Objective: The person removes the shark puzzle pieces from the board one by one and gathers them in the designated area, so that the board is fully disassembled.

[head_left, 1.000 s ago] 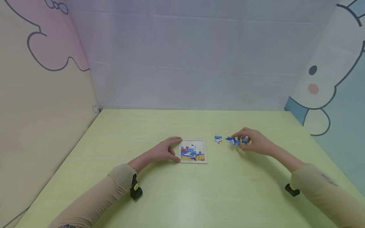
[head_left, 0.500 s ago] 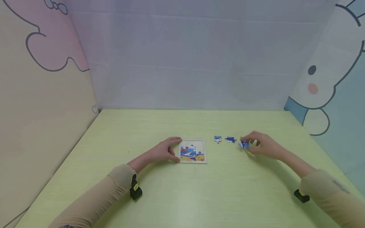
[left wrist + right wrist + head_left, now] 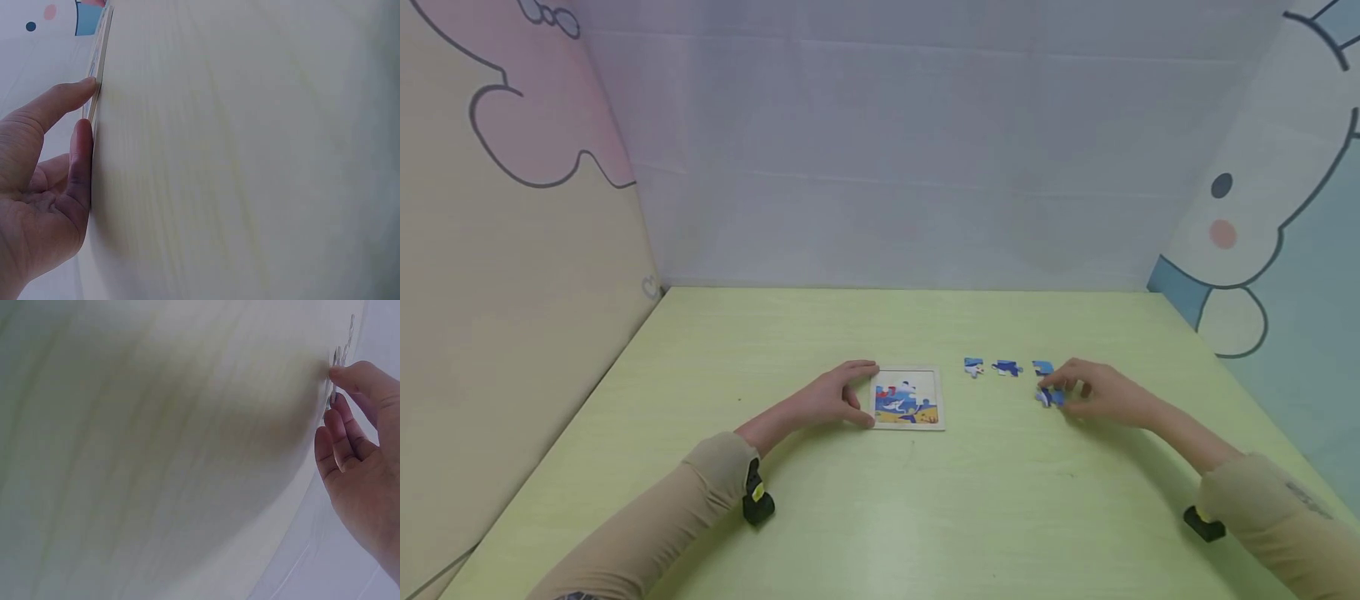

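My left hand (image 3: 835,395) holds the left side of a square puzzle board (image 3: 942,408), index finger at its upper corner and thumb at the lower one. The board carries a partly filled sea picture, with bare tray along the top and right. In the left wrist view, the thumb lies against the edge of the board (image 3: 100,65). On the right, my right hand (image 3: 1101,393) pinches a blue-and-white puzzle piece (image 3: 1048,397) between thumb and fingers, close over the table. The right wrist view shows that piece (image 3: 337,359) edge-on at the fingertips.
Three loose puzzle pieces lie in a row right of the board: one blue and white (image 3: 973,367), one dark blue (image 3: 1007,368), one blue (image 3: 1042,367) beside my right fingers. A pale green table (image 3: 880,517) reaches back to a plain wall (image 3: 880,167), with printed side panels.
My right hand has moved right and toward me with the pinched piece, away from the row, uncovering the loose pieces there. My left hand and the board have stayed still.
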Action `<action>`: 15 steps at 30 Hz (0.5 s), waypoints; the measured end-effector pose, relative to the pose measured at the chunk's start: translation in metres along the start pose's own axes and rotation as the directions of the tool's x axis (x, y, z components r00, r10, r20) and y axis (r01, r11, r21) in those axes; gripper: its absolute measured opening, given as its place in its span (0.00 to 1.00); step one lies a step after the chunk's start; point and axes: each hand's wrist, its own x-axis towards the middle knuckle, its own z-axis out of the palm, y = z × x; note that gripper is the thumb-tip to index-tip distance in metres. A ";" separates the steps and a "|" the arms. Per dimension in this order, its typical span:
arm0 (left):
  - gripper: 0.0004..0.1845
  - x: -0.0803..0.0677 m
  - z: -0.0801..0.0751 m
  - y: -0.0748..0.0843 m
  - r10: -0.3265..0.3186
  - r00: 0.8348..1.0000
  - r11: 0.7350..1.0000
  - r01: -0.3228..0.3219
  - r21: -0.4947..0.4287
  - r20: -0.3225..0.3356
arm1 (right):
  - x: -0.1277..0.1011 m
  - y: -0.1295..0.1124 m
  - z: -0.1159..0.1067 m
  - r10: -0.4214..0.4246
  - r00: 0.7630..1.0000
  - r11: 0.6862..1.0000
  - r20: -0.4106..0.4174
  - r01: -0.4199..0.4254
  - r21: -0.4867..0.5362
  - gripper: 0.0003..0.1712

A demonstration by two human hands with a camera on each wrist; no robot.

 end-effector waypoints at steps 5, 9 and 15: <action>0.48 0.000 0.000 0.000 -0.008 1.000 1.000 0.008 -0.002 0.001 | 0.000 0.004 -0.001 0.038 0.998 0.999 0.058 -0.038 -0.011 0.22; 0.48 -0.001 0.000 0.000 -0.011 1.000 1.000 0.011 0.000 0.002 | 0.000 0.006 -0.002 0.050 0.996 0.999 0.076 -0.049 -0.013 0.21; 0.48 -0.001 0.000 0.000 -0.005 1.000 1.000 0.005 -0.003 0.000 | 0.001 0.007 -0.002 0.055 0.994 0.998 0.089 -0.056 0.005 0.21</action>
